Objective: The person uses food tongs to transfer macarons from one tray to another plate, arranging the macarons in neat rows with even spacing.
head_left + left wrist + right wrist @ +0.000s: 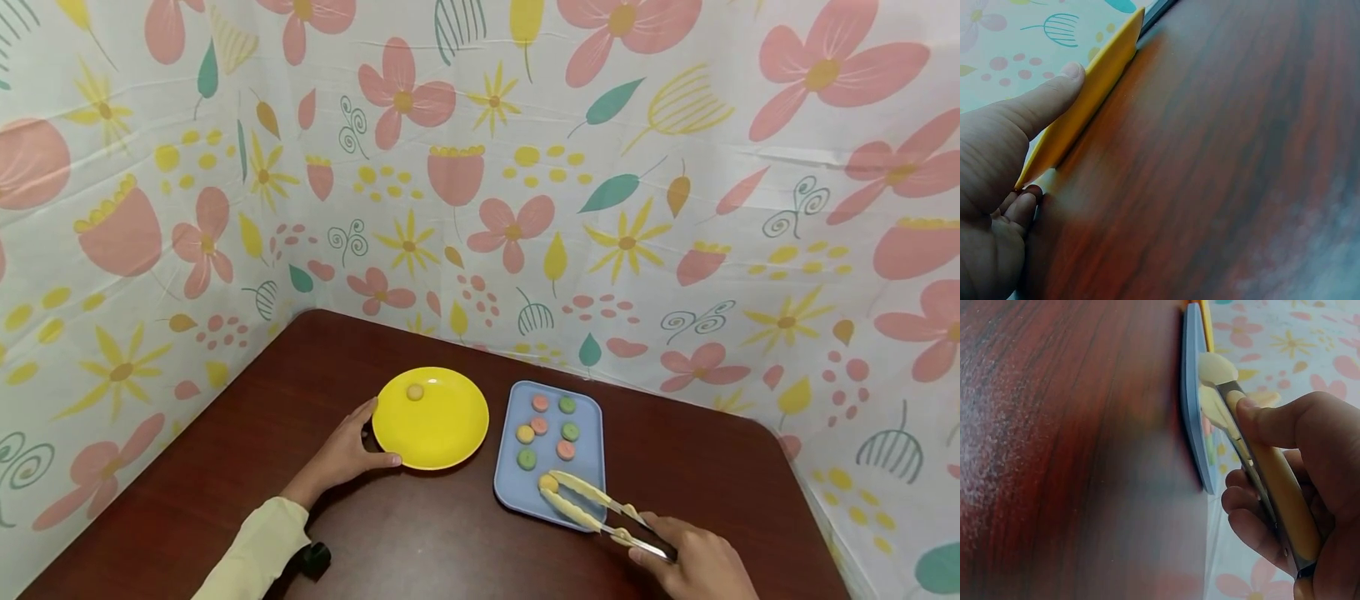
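Note:
My left hand holds the left edge of a yellow plate; the thumb lies along its side and the other fingers curl at the rim in the left wrist view. One pale yellow macaron-like round sits toward the plate's back. My right hand grips metal tongs with cream tips. Those tips stand on either side of a yellow round near the front of a blue tray. Farther back on the tray lie several pink, green and yellow rounds.
The plate and tray stand side by side on a dark brown wooden table. Flower-printed cloth hangs behind the table and along its sides. A small black object shows by the left sleeve.

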The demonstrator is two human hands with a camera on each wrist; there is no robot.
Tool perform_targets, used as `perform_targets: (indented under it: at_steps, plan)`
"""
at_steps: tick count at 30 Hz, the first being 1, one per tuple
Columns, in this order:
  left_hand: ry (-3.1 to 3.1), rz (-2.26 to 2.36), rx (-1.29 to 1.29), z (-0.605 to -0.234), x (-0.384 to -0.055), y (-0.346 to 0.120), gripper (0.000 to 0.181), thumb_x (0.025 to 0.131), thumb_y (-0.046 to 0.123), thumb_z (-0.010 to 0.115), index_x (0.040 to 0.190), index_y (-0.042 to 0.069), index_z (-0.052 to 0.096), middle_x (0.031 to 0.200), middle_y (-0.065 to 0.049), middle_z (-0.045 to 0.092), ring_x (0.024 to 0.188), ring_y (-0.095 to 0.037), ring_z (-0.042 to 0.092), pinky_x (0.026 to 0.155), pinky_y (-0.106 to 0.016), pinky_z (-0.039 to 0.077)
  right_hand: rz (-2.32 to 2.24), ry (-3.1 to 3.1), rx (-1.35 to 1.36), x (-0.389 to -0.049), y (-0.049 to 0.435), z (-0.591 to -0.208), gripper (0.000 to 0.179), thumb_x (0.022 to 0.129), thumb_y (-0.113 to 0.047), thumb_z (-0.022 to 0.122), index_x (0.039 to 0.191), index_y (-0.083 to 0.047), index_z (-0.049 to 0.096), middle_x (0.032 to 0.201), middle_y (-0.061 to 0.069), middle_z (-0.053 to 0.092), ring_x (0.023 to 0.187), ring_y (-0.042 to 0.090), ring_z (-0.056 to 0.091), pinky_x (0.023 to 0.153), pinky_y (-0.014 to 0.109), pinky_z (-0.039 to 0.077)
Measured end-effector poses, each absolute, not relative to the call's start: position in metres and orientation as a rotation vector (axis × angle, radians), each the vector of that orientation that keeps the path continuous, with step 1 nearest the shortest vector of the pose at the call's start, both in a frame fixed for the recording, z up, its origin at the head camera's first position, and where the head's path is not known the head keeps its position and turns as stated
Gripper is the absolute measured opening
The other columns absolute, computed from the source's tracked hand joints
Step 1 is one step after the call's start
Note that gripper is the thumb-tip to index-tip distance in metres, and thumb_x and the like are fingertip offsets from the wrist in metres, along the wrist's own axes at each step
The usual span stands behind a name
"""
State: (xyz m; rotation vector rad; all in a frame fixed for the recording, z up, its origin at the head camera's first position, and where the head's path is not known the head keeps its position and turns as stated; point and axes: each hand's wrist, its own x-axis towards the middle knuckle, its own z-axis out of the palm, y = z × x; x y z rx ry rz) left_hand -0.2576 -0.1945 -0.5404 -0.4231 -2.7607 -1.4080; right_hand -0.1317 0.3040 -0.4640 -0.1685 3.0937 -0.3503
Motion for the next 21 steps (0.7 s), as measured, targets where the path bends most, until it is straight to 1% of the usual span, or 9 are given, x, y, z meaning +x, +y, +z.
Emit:
perform_targets:
  at_steps: [6, 11, 14, 18, 21]
  plan:
    - [-2.762, -1.402, -0.427, -0.54, -0.258, -0.195, 0.116, 0.064, 0.055, 0.082, 0.153, 0.012, 0.022, 0.155, -0.013, 0.026, 0.136, -0.034, 0.031, 0.099, -0.052, 0.041, -0.437, 3.204, -0.224, -0.133, 0.302, -0.467, 0.061, 0.073, -0.057, 0.074, 0.113, -0.011, 0.072, 0.104, 0.006, 0.071, 0.093, 0.028, 0.067, 0.079, 0.05, 0.051]
    - [-2.759, -1.406, -0.427, -0.54, -0.258, -0.195, 0.115, 0.065, 0.053, 0.083, 0.153, 0.012, 0.022, 0.154, -0.013, 0.026, 0.137, -0.035, 0.03, 0.1, -0.053, 0.04, -0.549, 3.282, -0.301, -0.14, 0.3, -0.466, 0.054, 0.074, -0.051, 0.077, 0.11, -0.01, 0.073, 0.102, 0.006, 0.072, 0.09, 0.027, 0.068, 0.075, 0.049, 0.052]
    - [-2.768, -1.387, -0.431, -0.54, -0.258, -0.195, 0.115, 0.066, 0.054, 0.082, 0.153, 0.011, 0.022, 0.154, -0.014, 0.025, 0.137, -0.035, 0.03, 0.1, -0.053, 0.04, -0.57, 3.327, -0.375, -0.147, 0.297, -0.465, 0.05, 0.076, -0.048, 0.077, 0.111, -0.012, 0.073, 0.101, 0.002, 0.072, 0.09, 0.023, 0.068, 0.073, 0.046, 0.053]
    - [-2.772, -1.388, -0.419, -0.541, -0.258, -0.195, 0.115, 0.065, 0.054, 0.083, 0.153, 0.012, 0.022, 0.155, -0.013, 0.025, 0.138, -0.036, 0.029, 0.101, -0.055, 0.038, -0.574, 3.359, -0.491, -0.159, 0.29, -0.461, 0.048, 0.079, -0.047, 0.075, 0.113, -0.014, 0.072, 0.101, -0.002, 0.072, 0.087, 0.017, 0.068, 0.07, 0.042, 0.054]
    - [-2.775, -1.4, -0.401, -0.541, -0.259, -0.195, 0.115, 0.064, 0.054, 0.083, 0.153, 0.014, 0.022, 0.155, -0.011, 0.026, 0.138, -0.034, 0.029, 0.103, -0.056, 0.035, -0.594, 3.343, -0.566, -0.172, 0.281, -0.455, 0.049, 0.08, -0.047, 0.073, 0.115, -0.013, 0.071, 0.104, -0.001, 0.071, 0.088, 0.015, 0.068, 0.07, 0.041, 0.054]
